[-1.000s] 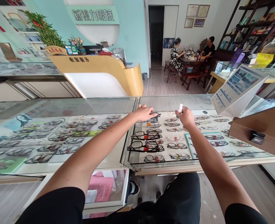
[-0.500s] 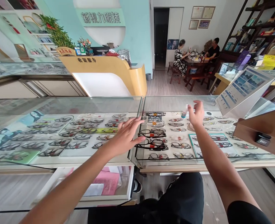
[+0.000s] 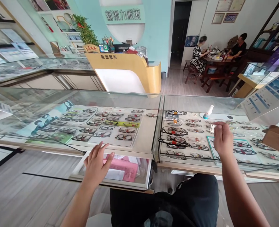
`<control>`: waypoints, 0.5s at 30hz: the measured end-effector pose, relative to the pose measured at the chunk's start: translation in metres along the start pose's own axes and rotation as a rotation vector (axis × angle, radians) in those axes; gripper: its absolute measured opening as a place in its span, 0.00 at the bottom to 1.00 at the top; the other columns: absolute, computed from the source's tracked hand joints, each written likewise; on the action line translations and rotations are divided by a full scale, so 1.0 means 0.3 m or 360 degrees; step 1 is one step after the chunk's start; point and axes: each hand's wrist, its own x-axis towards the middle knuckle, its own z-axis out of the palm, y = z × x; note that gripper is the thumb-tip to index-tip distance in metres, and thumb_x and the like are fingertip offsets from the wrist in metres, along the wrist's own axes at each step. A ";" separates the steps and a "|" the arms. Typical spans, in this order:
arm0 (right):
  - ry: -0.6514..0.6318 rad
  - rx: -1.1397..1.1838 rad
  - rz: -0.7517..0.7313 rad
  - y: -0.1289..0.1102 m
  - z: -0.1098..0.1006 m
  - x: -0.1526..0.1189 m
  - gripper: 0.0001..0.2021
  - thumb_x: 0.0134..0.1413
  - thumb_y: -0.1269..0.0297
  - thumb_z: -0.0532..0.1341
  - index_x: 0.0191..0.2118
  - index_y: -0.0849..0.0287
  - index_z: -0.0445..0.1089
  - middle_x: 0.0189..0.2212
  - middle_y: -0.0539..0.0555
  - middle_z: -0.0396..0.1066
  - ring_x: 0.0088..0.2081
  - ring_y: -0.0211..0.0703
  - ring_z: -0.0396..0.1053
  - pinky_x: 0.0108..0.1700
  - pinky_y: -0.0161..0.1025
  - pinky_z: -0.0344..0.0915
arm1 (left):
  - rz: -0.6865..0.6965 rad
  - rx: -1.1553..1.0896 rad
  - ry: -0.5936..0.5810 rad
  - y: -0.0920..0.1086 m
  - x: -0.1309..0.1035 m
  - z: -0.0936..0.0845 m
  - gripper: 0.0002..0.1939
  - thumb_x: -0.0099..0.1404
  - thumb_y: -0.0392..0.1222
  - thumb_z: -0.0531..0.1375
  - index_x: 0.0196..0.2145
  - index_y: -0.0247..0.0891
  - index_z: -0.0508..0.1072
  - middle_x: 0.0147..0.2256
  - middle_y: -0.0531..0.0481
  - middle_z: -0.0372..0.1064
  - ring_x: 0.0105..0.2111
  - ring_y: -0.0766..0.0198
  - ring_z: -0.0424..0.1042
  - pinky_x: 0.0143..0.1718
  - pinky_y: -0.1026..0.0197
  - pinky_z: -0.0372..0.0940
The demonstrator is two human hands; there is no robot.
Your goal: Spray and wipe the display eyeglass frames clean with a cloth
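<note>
My left hand [image 3: 98, 162] hovers with spread fingers over the front edge of the left glass case, above an open drawer [image 3: 147, 186] holding pink and white papers [image 3: 124, 168]. My right hand [image 3: 223, 138] is over the right glass case [image 3: 162, 126], its fingers pinched on something small and white, too small to name. Just beyond that hand a small spray bottle [image 3: 208, 112] with a blue label stands tilted on the glass. Rows of eyeglasses [image 3: 174, 141] lie inside both cases.
A brown box [image 3: 278, 138] and a tilted display board [image 3: 269, 94] stand at the right. Behind the cases is a yellow and white counter [image 3: 122, 63]. Two people sit at a table [image 3: 212, 59] at the back right.
The view has turned left. My left hand has moved from the cases' joint to above the drawer. My right hand has come nearer, away from the bottle, and its fingers have closed.
</note>
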 end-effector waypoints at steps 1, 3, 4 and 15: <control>-0.0070 -0.0059 0.0100 0.003 -0.019 -0.046 0.19 0.82 0.49 0.48 0.52 0.51 0.73 0.31 0.53 0.73 0.27 0.49 0.68 0.36 0.46 0.62 | -0.0044 0.0019 -0.0034 -0.003 -0.002 0.007 0.35 0.81 0.67 0.46 0.73 0.46 0.69 0.81 0.32 0.58 0.82 0.34 0.55 0.78 0.24 0.55; -0.0103 -0.0202 0.0230 0.019 -0.051 -0.110 0.18 0.80 0.50 0.50 0.48 0.51 0.75 0.30 0.55 0.75 0.29 0.53 0.69 0.37 0.47 0.60 | -0.0082 0.0067 -0.0086 0.007 0.001 0.025 0.38 0.81 0.66 0.49 0.77 0.42 0.65 0.83 0.28 0.53 0.84 0.30 0.50 0.77 0.21 0.54; -0.0093 -0.0230 0.0235 0.030 -0.063 -0.131 0.18 0.79 0.50 0.50 0.48 0.51 0.76 0.33 0.57 0.78 0.32 0.55 0.72 0.39 0.48 0.62 | -0.0082 0.0092 -0.0094 0.017 0.004 0.034 0.39 0.80 0.65 0.50 0.78 0.40 0.63 0.83 0.26 0.51 0.84 0.29 0.49 0.77 0.20 0.53; -0.0095 -0.0290 0.0264 0.106 -0.047 -0.208 0.23 0.64 0.45 0.63 0.52 0.54 0.86 0.43 0.63 0.86 0.48 0.65 0.81 0.51 0.55 0.71 | -0.0031 0.0173 -0.0032 0.037 0.012 0.065 0.38 0.80 0.62 0.54 0.77 0.35 0.62 0.81 0.22 0.51 0.81 0.29 0.51 0.75 0.21 0.56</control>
